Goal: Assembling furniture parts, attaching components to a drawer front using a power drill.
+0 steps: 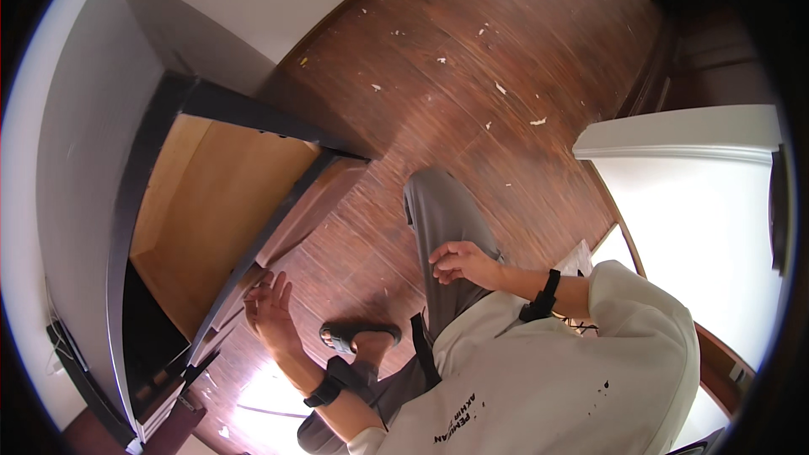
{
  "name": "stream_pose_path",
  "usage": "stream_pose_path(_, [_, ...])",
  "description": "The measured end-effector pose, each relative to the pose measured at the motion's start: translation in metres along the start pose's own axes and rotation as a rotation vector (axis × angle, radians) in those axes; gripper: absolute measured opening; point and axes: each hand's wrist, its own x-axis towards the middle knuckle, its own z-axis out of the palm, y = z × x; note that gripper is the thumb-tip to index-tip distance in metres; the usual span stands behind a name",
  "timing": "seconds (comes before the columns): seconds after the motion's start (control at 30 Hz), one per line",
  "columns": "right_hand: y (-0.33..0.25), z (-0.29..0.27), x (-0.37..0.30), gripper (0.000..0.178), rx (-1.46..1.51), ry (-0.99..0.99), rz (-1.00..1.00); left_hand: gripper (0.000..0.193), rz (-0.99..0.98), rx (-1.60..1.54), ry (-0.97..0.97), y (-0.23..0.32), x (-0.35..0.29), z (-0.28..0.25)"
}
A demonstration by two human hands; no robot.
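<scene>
A dark grey cabinet (139, 168) stands at my left with a drawer pulled out, its light wooden inside (227, 202) showing. My left hand (271, 313) is at the drawer's front panel (308, 211), fingers spread and pointing up along it. Whether the fingertips touch the panel I cannot tell. Nothing shows in that hand. Over my bent knee (451, 211), in grey trousers, hovers or rests my right hand (462, 263), its fingers loosely curled and apart, holding nothing. Each wrist wears a black strap.
Reddish-brown wood flooring (472, 59) is strewn with small white scraps (500, 88). A white wall panel with a moulded ledge (683, 135) rises at the right. My sandalled foot (362, 337) is planted close to the drawer. A clear plastic piece (580, 258) lies behind my right arm.
</scene>
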Motion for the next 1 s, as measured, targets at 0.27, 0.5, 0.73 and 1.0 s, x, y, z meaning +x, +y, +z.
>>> stream_pose_path(0.27, [0.001,-0.001,0.004,0.022,0.02,-0.003,-0.011,0.016,0.002,0.098,-0.009,0.005,-0.006,0.008])
stream_pose_path(0.5, [-0.018,-0.003,0.014,0.02,-0.026,0.036,-0.1,0.019,-0.125,0.453,-0.274,-0.013,-0.033,0.018])
stream_pose_path(0.73, [-0.035,-0.003,0.036,0.02,-0.157,0.09,-0.175,0.011,0.43,0.708,0.013,0.05,-0.04,-0.007])
stream_pose_path(1.0, [-0.051,0.07,0.094,0.019,-0.256,-0.109,-0.189,0.052,0.628,1.743,0.08,0.092,-0.004,-0.033])
